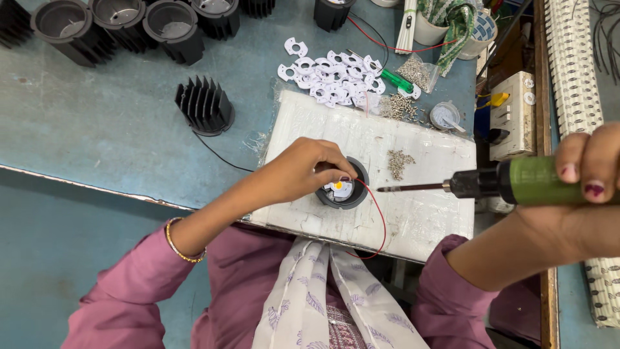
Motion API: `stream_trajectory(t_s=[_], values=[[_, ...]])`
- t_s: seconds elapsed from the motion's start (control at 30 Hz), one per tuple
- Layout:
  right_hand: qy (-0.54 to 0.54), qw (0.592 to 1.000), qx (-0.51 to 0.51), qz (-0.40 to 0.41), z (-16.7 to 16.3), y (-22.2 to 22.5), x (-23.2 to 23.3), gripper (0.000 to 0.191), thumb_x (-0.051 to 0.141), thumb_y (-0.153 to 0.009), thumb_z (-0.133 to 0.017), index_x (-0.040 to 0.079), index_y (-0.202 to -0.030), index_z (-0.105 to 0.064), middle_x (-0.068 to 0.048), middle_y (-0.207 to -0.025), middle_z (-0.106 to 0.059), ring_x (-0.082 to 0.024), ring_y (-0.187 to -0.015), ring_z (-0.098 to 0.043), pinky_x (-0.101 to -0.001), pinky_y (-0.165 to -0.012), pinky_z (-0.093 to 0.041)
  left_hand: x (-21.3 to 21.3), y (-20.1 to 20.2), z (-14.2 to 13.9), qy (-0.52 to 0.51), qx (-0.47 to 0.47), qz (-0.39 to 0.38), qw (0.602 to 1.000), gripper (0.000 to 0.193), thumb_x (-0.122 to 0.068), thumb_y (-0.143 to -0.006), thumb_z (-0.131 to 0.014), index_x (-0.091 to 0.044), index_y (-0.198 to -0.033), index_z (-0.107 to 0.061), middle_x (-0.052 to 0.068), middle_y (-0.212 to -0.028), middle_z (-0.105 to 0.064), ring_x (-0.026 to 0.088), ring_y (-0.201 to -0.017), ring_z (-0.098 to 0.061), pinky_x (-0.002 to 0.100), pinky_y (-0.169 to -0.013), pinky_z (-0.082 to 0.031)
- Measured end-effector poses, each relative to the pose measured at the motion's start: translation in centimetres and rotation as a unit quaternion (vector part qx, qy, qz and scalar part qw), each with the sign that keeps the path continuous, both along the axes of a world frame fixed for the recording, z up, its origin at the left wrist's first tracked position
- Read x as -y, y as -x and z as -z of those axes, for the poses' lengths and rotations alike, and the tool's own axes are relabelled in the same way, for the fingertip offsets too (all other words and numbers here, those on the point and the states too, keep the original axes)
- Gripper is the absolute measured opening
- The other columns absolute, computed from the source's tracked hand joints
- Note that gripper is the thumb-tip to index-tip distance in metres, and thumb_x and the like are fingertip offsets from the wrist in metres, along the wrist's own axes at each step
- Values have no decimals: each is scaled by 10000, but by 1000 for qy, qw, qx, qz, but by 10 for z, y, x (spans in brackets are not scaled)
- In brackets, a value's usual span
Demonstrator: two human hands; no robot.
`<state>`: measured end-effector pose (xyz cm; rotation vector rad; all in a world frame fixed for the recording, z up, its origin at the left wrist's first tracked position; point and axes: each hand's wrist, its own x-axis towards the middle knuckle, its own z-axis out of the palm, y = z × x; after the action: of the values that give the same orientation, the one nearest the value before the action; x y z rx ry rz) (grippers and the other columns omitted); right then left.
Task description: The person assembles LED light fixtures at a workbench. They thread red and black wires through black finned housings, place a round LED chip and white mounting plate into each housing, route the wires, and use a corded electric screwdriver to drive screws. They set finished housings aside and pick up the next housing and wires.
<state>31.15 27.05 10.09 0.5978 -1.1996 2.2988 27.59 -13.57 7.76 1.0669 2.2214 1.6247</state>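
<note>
The black heat-sink housing (342,192) sits on the white foam pad (361,174) at the bench edge, with a white holder ring and yellow LED chip seated in its mouth. Our left hand (300,169) rests on its rim, fingertips pinched together on the ring. Our right hand (591,169) is clamped around the green electric screwdriver (516,181), whose bit points at the housing but stands well apart from it. We judge it best to pin the ring flat, keep the red wire (378,216) clear, and bring the bit in square. Loose screws (400,161) lie near.
</note>
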Motion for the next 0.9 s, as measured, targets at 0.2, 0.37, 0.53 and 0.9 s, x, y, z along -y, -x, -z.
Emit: stream_trajectory(t_s=[0.2,0.37,0.53,0.9], values=[[-18,1000,10,-9,-21,10,57,268,139,-1113,-493,80,-852,-470,-28,-626,-416,-97,-511,-412,-282,-553,-406,8,-15,5,-27,-16,-26,999,133,-113,-831,-795,-66,-954,-775,47,-944,-574,174,-866,-612,294,-773,-508],[-36,999,17,-13,-35,9,91,191,122,-1079,-504,72,-897,-477,-32,-622,-423,-103,-497,-417,-289,-535,-408,12,-16,2,-30,-11,-37,999,154,-152,-801,-832,-61,-909,-771,36,-938,-567,170,-877,-617,306,-775,-504],[-47,999,19,-19,-43,9,110,115,104,-1045,-516,64,-942,-483,-37,-618,-430,-109,-484,-421,-295,-517,-409,12,-10,4,-25,-22,-38,999,173,-170,-772,-853,-62,-881,-775,34,-918,-591,177,-871,-623,312,-749,-507],[-64,998,7,-22,-52,13,143,84,66,-970,-540,46,-1040,-498,-48,-609,-444,-123,-454,-430,-310,-477,-414,9,5,15,25,-77,-18,997,168,-175,-706,-888,-89,-786,-768,23,-979,-633,229,-1028,-599,350,-892,-489]])
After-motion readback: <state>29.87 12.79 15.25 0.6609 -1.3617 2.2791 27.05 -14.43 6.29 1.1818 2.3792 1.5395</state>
